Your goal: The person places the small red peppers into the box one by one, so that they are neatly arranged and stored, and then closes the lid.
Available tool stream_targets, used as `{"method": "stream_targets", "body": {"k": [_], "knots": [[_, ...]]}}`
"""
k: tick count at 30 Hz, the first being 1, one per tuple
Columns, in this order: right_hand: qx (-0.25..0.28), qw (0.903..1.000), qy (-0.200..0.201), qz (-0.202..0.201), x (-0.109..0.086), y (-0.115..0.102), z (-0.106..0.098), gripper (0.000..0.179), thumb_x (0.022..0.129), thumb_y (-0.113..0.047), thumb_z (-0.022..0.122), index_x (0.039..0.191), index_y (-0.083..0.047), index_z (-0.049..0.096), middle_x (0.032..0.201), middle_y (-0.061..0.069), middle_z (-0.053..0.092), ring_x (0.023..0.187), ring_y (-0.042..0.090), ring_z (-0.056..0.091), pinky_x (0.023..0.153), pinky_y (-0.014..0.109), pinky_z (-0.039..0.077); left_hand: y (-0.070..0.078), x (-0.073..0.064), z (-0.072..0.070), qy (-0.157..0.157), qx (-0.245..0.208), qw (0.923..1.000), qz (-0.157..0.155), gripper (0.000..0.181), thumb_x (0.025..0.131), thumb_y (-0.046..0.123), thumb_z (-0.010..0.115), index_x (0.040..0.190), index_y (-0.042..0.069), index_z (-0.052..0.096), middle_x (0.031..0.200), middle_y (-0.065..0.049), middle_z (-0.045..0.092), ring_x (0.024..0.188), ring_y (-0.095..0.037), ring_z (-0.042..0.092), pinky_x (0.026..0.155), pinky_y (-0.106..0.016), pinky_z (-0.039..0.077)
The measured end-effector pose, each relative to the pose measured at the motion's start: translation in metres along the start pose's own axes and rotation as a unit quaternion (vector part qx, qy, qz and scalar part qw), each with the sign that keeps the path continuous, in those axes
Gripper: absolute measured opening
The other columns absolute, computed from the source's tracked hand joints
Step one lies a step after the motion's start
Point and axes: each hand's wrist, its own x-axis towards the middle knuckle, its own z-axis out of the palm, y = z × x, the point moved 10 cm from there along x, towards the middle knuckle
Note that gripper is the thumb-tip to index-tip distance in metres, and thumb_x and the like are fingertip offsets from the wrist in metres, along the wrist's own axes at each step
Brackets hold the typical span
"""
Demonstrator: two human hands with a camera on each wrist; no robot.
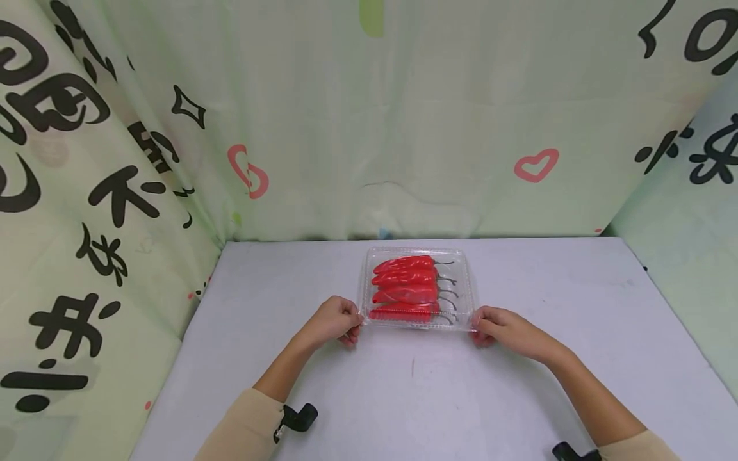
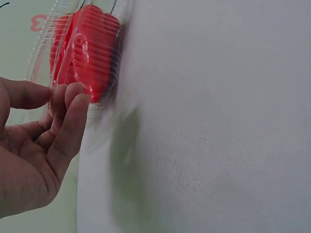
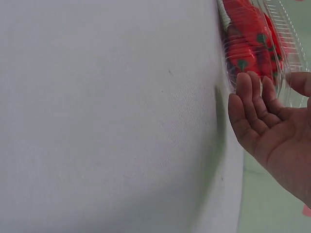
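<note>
A clear plastic container (image 1: 416, 253) sits near the back middle of the table, its lid over several red chili peppers (image 1: 405, 294). The peppers lie side by side in a stack of rows, thin stems pointing right. At the container's near left corner my left hand (image 1: 336, 322) pinches the rim between thumb and fingers. My right hand (image 1: 507, 330) grips the near right corner, and in the right wrist view its thumb and fingers come to either side of the rim. Through the ribbed plastic, the left wrist view shows the peppers' red ends (image 2: 87, 58).
A white table (image 1: 415, 397) spreads beneath both arms. Pale green curtains (image 1: 369, 128) with dark lettering and pink hearts hang behind it and along both sides. A black wrist mount (image 1: 300, 417) sticks out from the left sleeve.
</note>
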Motion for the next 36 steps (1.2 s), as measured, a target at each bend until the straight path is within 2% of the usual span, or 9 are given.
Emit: {"method": "stream_targets", "body": {"k": [7, 20, 24, 32, 36], "knots": [[0.029, 0.9994, -0.018, 0.006, 0.001, 0.001, 0.003, 0.023, 0.107, -0.01, 0.047, 0.106, 0.009, 0.059, 0.094, 0.012, 0.066, 0.083, 0.017, 0.066, 0.078, 0.03, 0.062, -0.002, 0.001, -0.001, 0.011, 0.002, 0.9999, -0.001, 0.021, 0.099, 0.007, 0.063, 0.09, -0.013, 0.063, 0.076, -0.025, 0.067, 0.058, -0.021, 0.067, 0.06, -0.035, 0.065], [0.036, 0.9989, -0.029, 0.013, 0.004, 0.004, 0.004, 0.025, 0.108, -0.012, 0.047, 0.101, 0.009, 0.057, 0.089, 0.009, 0.064, 0.079, 0.015, 0.065, 0.074, 0.032, 0.062, -0.002, 0.0, 0.001, -0.001, -0.007, 0.9999, -0.008, 0.024, 0.099, 0.007, 0.06, 0.09, -0.014, 0.064, 0.074, -0.024, 0.066, 0.053, -0.018, 0.064, 0.057, -0.033, 0.064], [0.039, 0.999, -0.019, 0.013, 0.003, 0.004, 0.004, 0.024, 0.108, -0.012, 0.048, 0.099, 0.008, 0.057, 0.087, 0.006, 0.062, 0.077, 0.014, 0.063, 0.072, 0.03, 0.061, -0.001, 0.0, 0.002, -0.004, -0.01, 0.9999, -0.006, 0.024, 0.099, 0.006, 0.059, 0.09, -0.015, 0.064, 0.073, -0.024, 0.065, 0.052, -0.016, 0.063, 0.056, -0.032, 0.063], [-0.013, 0.9991, 0.039, -0.004, 0.0, 0.003, -0.004, 0.022, 0.106, -0.014, 0.055, 0.091, 0.001, 0.058, 0.078, 0.004, 0.06, 0.069, 0.015, 0.06, 0.064, 0.024, 0.051, -0.002, 0.0, 0.002, -0.005, -0.005, 1.0, -0.006, 0.024, 0.1, 0.007, 0.059, 0.09, -0.014, 0.065, 0.074, -0.025, 0.066, 0.053, -0.017, 0.063, 0.056, -0.031, 0.063], [-0.034, 0.9981, 0.049, -0.014, -0.001, 0.002, -0.006, 0.021, 0.105, -0.015, 0.058, 0.09, 0.0, 0.059, 0.075, 0.003, 0.061, 0.067, 0.014, 0.06, 0.062, 0.023, 0.05, 0.0, -0.001, 0.002, -0.007, -0.001, 1.0, -0.005, 0.023, 0.1, 0.006, 0.059, 0.09, -0.014, 0.064, 0.075, -0.026, 0.066, 0.053, -0.017, 0.064, 0.056, -0.032, 0.063]]}}
